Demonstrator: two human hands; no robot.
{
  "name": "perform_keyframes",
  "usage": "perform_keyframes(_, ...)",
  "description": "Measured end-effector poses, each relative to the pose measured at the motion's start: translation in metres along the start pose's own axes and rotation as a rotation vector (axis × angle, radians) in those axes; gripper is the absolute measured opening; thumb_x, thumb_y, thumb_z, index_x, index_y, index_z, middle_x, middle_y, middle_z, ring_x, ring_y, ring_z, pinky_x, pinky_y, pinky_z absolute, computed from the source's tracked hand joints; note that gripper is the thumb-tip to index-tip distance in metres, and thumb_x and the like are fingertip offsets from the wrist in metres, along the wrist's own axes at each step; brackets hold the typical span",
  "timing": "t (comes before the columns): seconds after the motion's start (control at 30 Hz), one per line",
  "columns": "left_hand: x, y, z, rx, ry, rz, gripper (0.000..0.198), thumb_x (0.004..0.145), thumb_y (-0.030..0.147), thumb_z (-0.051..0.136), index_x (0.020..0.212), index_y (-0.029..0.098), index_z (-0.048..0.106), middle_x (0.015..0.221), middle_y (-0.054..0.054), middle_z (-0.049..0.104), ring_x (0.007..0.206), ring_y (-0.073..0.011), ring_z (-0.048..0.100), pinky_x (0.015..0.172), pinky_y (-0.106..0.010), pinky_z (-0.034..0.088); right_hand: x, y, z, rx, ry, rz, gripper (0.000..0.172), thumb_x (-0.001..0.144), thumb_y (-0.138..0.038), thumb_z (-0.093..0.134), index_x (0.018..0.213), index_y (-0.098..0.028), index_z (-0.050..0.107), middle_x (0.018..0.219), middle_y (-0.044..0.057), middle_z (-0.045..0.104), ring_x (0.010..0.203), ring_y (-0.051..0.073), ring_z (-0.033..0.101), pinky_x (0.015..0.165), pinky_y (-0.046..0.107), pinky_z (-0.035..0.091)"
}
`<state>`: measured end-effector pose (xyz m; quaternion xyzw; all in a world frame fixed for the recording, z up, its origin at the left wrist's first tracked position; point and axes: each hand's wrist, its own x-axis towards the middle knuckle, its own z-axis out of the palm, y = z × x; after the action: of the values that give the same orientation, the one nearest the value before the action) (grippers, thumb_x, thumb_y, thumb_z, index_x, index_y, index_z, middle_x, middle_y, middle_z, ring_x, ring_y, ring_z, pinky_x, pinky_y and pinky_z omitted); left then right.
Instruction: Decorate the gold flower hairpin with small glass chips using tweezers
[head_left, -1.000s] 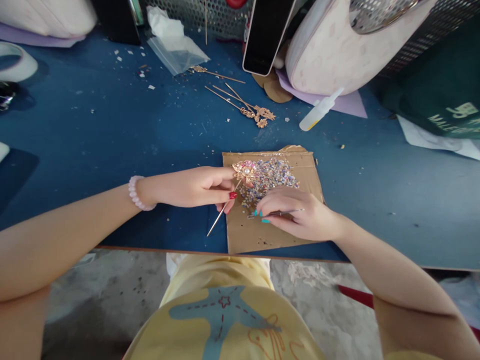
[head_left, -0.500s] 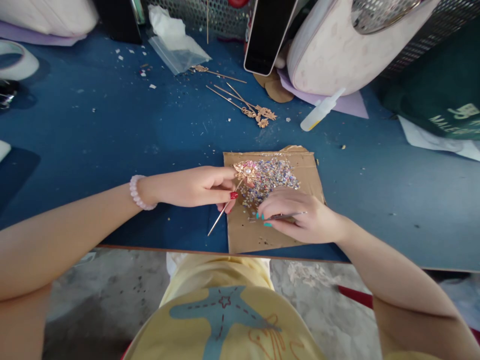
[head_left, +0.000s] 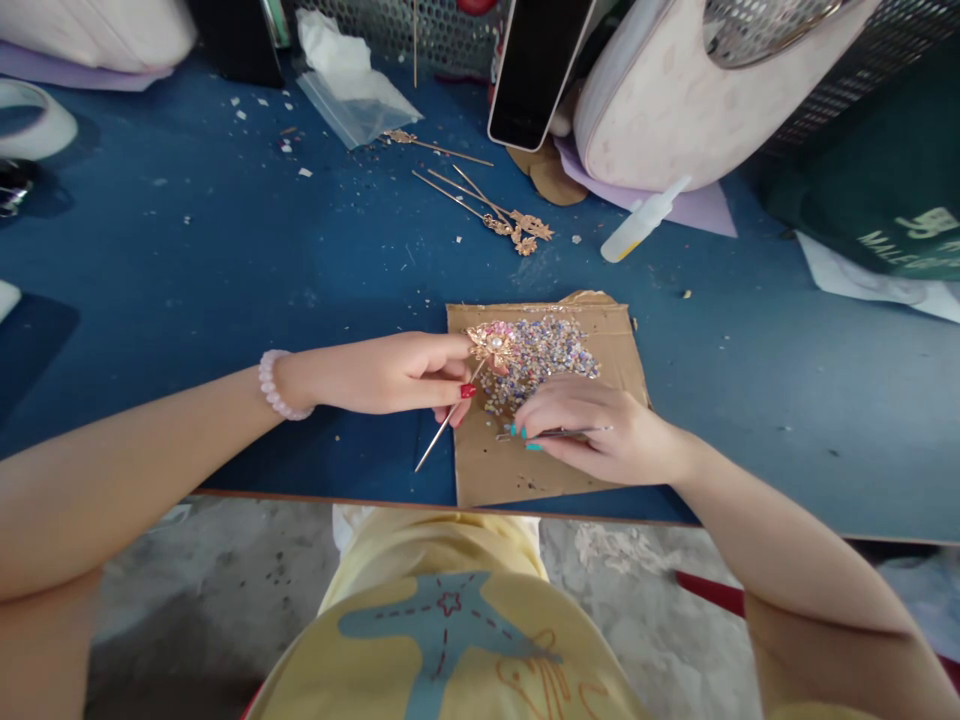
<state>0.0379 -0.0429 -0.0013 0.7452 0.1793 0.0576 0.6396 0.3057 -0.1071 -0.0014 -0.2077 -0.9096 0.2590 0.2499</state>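
Note:
My left hand [head_left: 390, 372] pinches a gold hairpin [head_left: 480, 358] near its ornate head, the thin stem slanting down to the left. The head hovers over a pile of small coloured rhinestones [head_left: 536, 355] spread on a brown cardboard sheet [head_left: 510, 465]. My right hand [head_left: 600, 430] is closed on thin metal tweezers [head_left: 559, 432], their tips pointing left at the lower edge of the pile, just right of the hairpin stem.
Several more gold hairpins [head_left: 495, 210] lie farther back on the blue table [head_left: 187, 260]. Beyond them are a white glue bottle [head_left: 641, 220], a dark phone [head_left: 536, 70], a pale pink bag [head_left: 675, 100], a clear plastic bag [head_left: 352, 95] and a green bag [head_left: 885, 190].
My right hand with the tweezers has shifted slightly down and left along the edge of the rhinestone pile. The left hand and hairpin have stayed in place.

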Motion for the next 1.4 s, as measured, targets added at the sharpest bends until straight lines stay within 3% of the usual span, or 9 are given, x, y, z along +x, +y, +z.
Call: perform_keyframes(1.4,0.0002,0.0007,-0.0001,0.016,0.004,-0.013,0.009,0.099,0.022,0.046,0.091,0.021,0.045,0.083,-0.003,0.069,0.074,-0.0155,0.065,0.070,-0.027,0.052,-0.0005,-0.0017,0.0012,-0.012,0.009,-0.001,0.010,0.102,-0.012,0.053,0.098,-0.018,0.060,0.090,0.005,0.074,0.084,0.014,0.070,0.080,0.031,0.057)
